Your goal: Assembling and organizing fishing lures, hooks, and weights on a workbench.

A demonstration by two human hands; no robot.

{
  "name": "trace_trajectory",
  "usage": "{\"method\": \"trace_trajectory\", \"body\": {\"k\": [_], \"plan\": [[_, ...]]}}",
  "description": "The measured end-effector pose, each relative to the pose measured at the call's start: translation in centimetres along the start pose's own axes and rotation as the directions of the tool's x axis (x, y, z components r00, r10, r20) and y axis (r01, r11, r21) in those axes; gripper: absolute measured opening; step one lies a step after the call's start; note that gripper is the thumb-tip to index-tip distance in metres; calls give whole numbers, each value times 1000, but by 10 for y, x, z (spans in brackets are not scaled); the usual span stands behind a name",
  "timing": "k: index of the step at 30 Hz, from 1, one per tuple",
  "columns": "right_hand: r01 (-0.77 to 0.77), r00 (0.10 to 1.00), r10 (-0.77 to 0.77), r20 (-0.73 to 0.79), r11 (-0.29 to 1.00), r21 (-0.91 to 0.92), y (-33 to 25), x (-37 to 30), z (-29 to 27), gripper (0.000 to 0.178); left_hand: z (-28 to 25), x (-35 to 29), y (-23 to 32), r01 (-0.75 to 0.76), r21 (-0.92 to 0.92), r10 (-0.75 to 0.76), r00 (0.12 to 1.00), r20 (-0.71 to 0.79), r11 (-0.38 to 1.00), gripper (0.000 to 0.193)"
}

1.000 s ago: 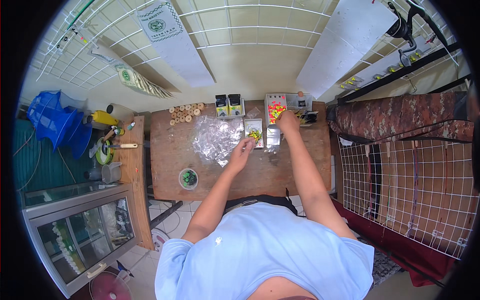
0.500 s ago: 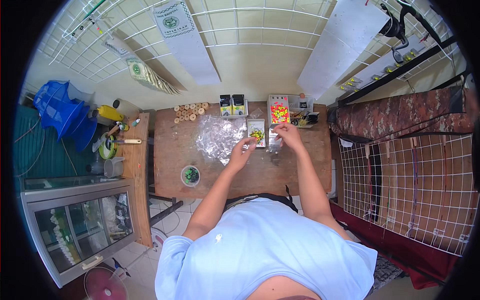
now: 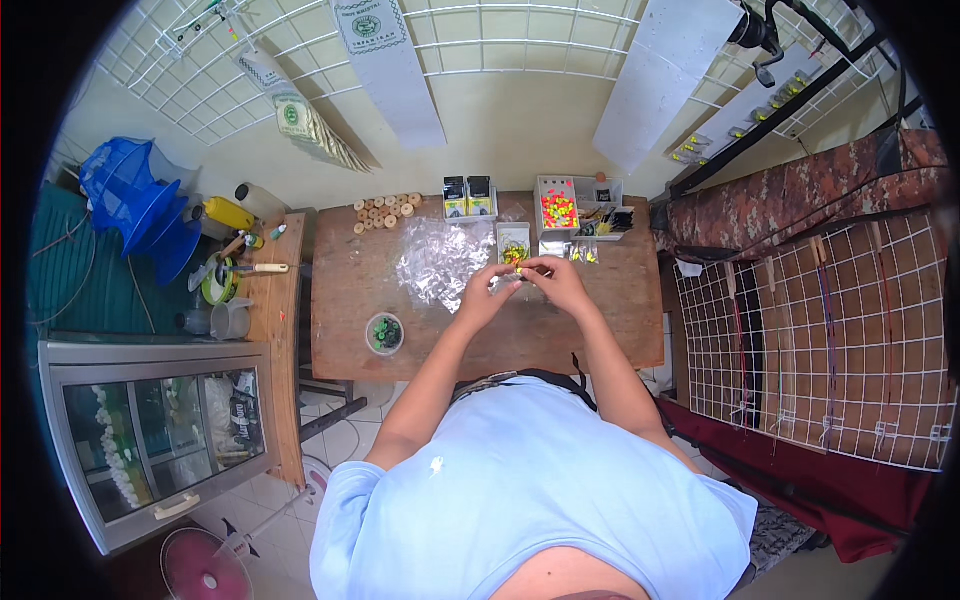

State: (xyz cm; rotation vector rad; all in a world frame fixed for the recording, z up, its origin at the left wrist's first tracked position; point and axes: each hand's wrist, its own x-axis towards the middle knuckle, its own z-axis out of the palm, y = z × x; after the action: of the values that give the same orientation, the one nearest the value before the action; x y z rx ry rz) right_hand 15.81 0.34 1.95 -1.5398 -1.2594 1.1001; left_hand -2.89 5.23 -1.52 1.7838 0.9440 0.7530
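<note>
Just in front of a small white tray (image 3: pixel 514 231) my two hands meet over the table. Thumb and fingers of my left hand (image 3: pixel 483 298) pinch a small yellow-and-dark piece (image 3: pixel 519 272), too small to name exactly. The fingertips of my right hand (image 3: pixel 562 287) close on the same piece from the other side. Several tiny yellow, green and red pieces lie in the tray. To the left spreads a heap of small clear plastic bags (image 3: pixel 440 262). A white box (image 3: pixel 546 186) of bright pink, yellow and orange bits stands behind my right hand.
Wooden spool-like discs (image 3: pixel 375 216) and a holder of black packets (image 3: pixel 470 211) stand at the back. A clear tub (image 3: pixel 384 334) with green and dark pieces sits at the table's (image 3: pixel 345 290) left. Small filled bags (image 3: pixel 586 254) lie right of the tray.
My right hand has come left and nearer from beside the box of bright bits. It now meets my left hand, and both pinch the small piece. The view has shifted slightly.
</note>
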Motion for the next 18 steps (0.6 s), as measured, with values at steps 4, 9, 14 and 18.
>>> {"method": "trace_trajectory", "body": {"k": [4, 9, 14, 18], "plan": [[58, 998, -51, 43, 984, -169, -9, -8, 0, 23, -2, -7, 9, 2, 0, -2, 1000, -8, 1000, 38], [16, 1000, -15, 9, 999, -32, -10, -12, 5, 24, -3, -12, 5, 43, -42, -43, 999, 6, 998, 41], [13, 1000, -13, -3, 1000, -25, 3, -10, 7, 24, -2, -16, -9, 86, -68, -88, 996, -29, 994, 41], [-106, 994, 106, -31, 994, 9, 22, -4, 5, 22, -5, -16, -9, 23, 35, -23, 999, -24, 999, 35]]}}
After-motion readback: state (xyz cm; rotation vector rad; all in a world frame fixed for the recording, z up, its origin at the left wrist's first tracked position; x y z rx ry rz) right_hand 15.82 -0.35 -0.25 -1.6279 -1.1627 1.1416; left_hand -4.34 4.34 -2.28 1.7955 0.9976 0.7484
